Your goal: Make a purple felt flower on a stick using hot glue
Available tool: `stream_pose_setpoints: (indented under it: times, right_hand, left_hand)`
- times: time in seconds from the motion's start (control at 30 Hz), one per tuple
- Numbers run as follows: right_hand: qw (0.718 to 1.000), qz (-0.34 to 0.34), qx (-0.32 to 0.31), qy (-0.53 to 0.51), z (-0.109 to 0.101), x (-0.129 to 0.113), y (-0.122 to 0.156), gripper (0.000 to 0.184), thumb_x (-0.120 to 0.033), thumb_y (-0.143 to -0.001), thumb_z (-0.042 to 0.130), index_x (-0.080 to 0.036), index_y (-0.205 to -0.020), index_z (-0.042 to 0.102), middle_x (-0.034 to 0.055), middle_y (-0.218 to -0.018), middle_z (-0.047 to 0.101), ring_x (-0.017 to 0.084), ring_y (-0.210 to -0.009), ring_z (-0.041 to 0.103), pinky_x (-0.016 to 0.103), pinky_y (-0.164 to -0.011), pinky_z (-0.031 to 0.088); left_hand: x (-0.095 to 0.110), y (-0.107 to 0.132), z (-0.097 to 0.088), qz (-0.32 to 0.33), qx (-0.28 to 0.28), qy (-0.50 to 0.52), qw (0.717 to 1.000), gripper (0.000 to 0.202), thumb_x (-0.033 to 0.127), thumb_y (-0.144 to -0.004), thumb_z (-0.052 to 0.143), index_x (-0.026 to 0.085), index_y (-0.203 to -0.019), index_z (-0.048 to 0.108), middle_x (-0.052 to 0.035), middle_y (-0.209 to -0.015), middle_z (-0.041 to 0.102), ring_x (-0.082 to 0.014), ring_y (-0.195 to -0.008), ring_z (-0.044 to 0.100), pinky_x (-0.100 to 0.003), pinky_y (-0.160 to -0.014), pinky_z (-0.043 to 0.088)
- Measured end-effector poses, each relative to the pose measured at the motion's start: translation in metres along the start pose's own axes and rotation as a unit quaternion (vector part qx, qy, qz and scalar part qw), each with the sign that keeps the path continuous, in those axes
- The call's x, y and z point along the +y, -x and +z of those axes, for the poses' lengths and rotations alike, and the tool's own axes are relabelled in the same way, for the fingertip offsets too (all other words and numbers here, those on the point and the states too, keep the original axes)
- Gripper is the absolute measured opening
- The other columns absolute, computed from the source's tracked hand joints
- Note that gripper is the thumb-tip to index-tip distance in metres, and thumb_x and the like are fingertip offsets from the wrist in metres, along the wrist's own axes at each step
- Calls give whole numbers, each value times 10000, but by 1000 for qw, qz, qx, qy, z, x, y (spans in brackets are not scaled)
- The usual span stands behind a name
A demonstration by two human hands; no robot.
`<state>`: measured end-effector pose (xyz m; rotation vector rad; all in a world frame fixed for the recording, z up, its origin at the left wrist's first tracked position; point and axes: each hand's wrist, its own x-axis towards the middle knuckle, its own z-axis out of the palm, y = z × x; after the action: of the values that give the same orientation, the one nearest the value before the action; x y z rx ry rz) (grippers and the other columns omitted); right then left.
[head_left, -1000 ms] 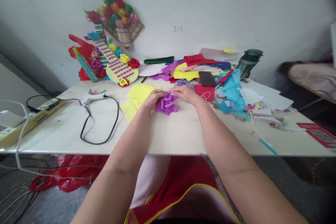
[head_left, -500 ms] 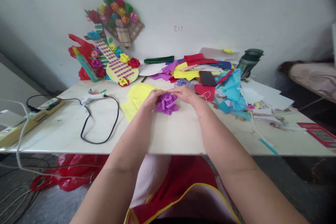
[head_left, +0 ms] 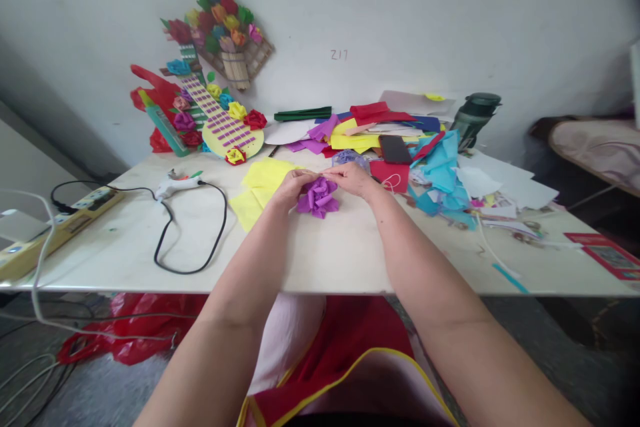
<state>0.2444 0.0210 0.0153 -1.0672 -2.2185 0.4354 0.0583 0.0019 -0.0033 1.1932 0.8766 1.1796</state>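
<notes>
A purple crepe paper flower (head_left: 319, 200) is between my two hands near the middle of the table, its ruffled petals facing me. My left hand (head_left: 294, 188) is closed at the flower's upper left edge, thumb and fingers pinched together. From the other side my right hand (head_left: 351, 180) pinches at the flower's upper right edge. The fingertips of both hands nearly meet above the petals, and exactly which petal each one grips is hard to see. Yellow crepe paper sheets (head_left: 260, 183) lie flat beside my left hand.
A white glue gun (head_left: 177, 187) with a looped black cord lies left, near a power strip (head_left: 65, 230). Behind stand a flower-decorated paper guitar (head_left: 225, 120) and stacked coloured paper (head_left: 360, 137). Right are a phone (head_left: 395, 149), blue paper scraps (head_left: 443, 173) and a dark bottle (head_left: 475, 121).
My fingertips have shifted slightly at the top of the purple flower. Both hands stay in nearly the same place, and the flower has barely moved.
</notes>
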Motion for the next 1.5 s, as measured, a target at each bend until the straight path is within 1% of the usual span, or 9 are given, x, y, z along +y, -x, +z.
stream_pose_setpoints:
  times: [0.1, 0.23, 0.43, 0.57, 0.8, 1.03, 1.13, 1.33, 1.5]
  right_hand:
    - [1000, 5, 6, -10, 1, -1, 0, 269, -313, -854, 568, -196, -974, 778, 22, -887, 766, 190, -855, 674, 281, -762, 495]
    - [1000, 9, 12, -4, 1, -4, 0, 267, -320, -845, 570, -163, -876, 785, 23, -757, 733, 164, -745, 621, 251, -673, 437]
    - [999, 15, 22, 29, 1, -5, -2, 237, -288, -829, 581, -148, -775, 765, 17, -686, 676, 133, -678, 547, 238, -637, 375]
    - [998, 1, 33, 44, 1, -5, -3, 215, -259, -826, 585, -160, -741, 756, 16, -706, 676, 128, -672, 534, 242, -643, 370]
    - [998, -24, 38, 37, 3, -3, -4, 184, -237, -824, 602, -170, -812, 773, 33, -790, 718, 142, -734, 586, 249, -684, 413]
    - [999, -28, 45, 14, 4, -3, -4, 161, -205, -813, 622, -177, -828, 780, 39, -823, 737, 148, -764, 623, 258, -722, 449]
    - [998, -26, 49, 5, 4, -4, -3, 148, -196, -801, 637, -176, -820, 782, 45, -828, 741, 156, -769, 632, 266, -725, 460]
    - [998, -19, 54, -15, 5, -2, -4, 129, -178, -769, 663, -205, -791, 787, 31, -819, 745, 157, -776, 642, 266, -723, 473]
    - [998, -4, 61, -35, 7, -1, -6, 116, -169, -742, 676, -188, -775, 787, 37, -783, 737, 162, -765, 641, 276, -729, 477]
  left_hand:
    - [2, 1, 1, 7, -14, -24, 1000, 218, 290, -576, 754, 131, -594, 606, 26, -494, 510, -71, -430, 406, -228, -445, 277]
    - [3, 2, 2, 12, -28, -43, 999, 234, 308, -584, 758, 131, -603, 605, 28, -502, 511, -68, -439, 406, -230, -457, 284]
    - [2, 0, 0, 19, -46, -55, 997, 235, 306, -603, 766, 127, -658, 624, 21, -529, 537, -76, -470, 451, -222, -480, 317]
    - [1, -1, -2, 19, -67, -50, 996, 254, 316, -613, 777, 126, -639, 610, 22, -528, 525, -71, -463, 438, -218, -468, 310]
    - [-2, -2, -2, -5, -57, -11, 998, 233, 269, -612, 793, 118, -684, 631, -1, -570, 572, -80, -479, 485, -213, -462, 335]
    - [-4, -3, -3, -12, -55, 12, 998, 222, 241, -621, 795, 102, -720, 653, -14, -575, 595, -85, -474, 510, -210, -457, 365]
    - [-2, -1, -2, -15, -48, 15, 999, 219, 229, -624, 795, 102, -724, 647, -15, -576, 600, -88, -478, 521, -212, -469, 379]
    - [2, 2, 2, -29, -36, 16, 999, 216, 206, -619, 795, 105, -720, 633, -28, -600, 624, -97, -499, 544, -221, -498, 407]
    - [2, 3, 3, -29, -27, -1, 999, 222, 242, -617, 784, 115, -709, 628, -17, -584, 606, -93, -485, 524, -220, -477, 379]
